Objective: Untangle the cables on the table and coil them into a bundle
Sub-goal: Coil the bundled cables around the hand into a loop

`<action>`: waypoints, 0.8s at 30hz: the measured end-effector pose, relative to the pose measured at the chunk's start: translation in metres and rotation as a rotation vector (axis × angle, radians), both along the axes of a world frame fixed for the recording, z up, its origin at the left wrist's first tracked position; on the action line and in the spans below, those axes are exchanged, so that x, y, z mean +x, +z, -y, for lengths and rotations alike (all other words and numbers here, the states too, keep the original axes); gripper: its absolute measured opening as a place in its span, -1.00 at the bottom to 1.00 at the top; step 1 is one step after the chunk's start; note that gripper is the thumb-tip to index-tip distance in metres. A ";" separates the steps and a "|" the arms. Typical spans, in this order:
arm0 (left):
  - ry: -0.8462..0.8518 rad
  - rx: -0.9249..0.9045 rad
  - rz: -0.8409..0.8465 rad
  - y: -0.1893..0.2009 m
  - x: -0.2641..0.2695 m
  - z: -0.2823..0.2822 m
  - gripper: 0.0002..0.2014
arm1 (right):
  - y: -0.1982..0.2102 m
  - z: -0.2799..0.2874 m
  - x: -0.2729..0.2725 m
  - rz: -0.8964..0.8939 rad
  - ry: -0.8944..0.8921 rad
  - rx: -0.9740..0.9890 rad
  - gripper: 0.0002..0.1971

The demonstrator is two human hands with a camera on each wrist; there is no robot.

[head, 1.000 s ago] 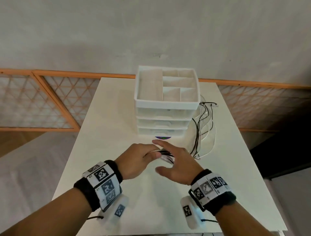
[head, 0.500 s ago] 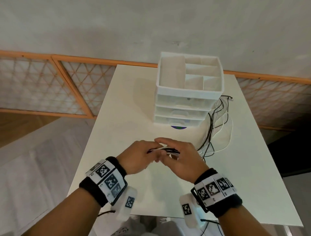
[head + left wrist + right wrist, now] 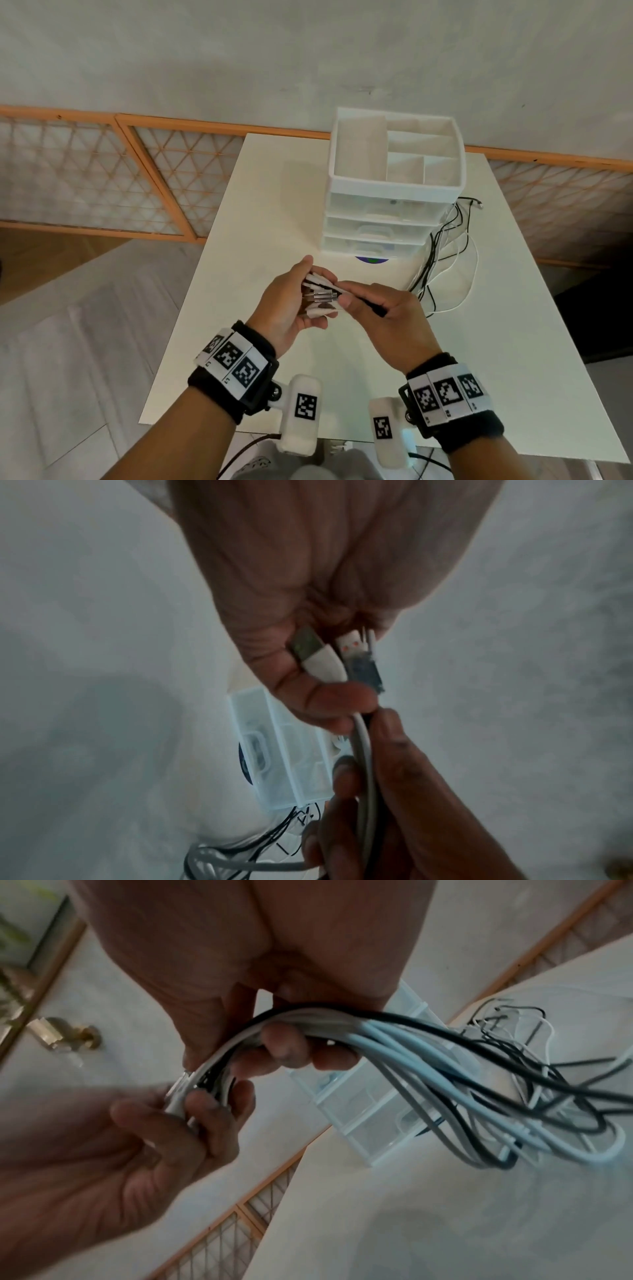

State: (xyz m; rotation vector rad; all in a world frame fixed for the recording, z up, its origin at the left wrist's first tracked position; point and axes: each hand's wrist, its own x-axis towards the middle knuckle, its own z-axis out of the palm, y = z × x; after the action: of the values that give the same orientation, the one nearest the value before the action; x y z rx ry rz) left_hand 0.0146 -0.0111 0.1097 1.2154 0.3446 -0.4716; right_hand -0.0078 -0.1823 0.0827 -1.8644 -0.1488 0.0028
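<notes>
Head view: your left hand pinches the plugs side by side, thumb and fingers curled round them; likely so all the ends line up at one start point for the coil; your right hand is wrapped round the cables just past the plugs, fingers closed on the whole bunch, looks placed to slide along and comb out crossings.

Left wrist view: two white USB plugs and a dark one sit against your palm, metal tips pointing into the hand; cords exit past your thumb straight into the right fist; the two hands touch.

Right wrist view: white, grey and black cords fan out of your fist and droop to the table, where the loose tails lie in overlapping loops beside the drawer box.

Room: tails lie in the strip between the drawer box and the right table edge; one thin end lies near that edge; judgement: a hard pull could drag loops against the box corner or flick an end off the side; the near-left tabletop is bare; that's where I'd pull the slack toward; hands are up off the surface, so there's clearance underneath for winding.

Progress: ends gathered, tails not yet untangled, no coil formed.
</notes>
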 end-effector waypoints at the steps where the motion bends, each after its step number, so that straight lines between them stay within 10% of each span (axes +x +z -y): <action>1: -0.003 0.030 0.016 0.000 0.001 0.002 -0.58 | -0.001 -0.001 -0.001 0.018 0.006 -0.028 -0.77; 24: 0.068 0.439 0.280 -0.011 0.003 0.024 -0.61 | 0.007 -0.010 0.007 -0.014 -0.026 -0.030 -0.76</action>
State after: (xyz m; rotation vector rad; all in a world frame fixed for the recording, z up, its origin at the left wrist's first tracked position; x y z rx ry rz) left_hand 0.0174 -0.0351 0.0984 1.6680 0.2537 -0.1629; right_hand -0.0003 -0.1721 0.0892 -1.8955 -0.1160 -0.0001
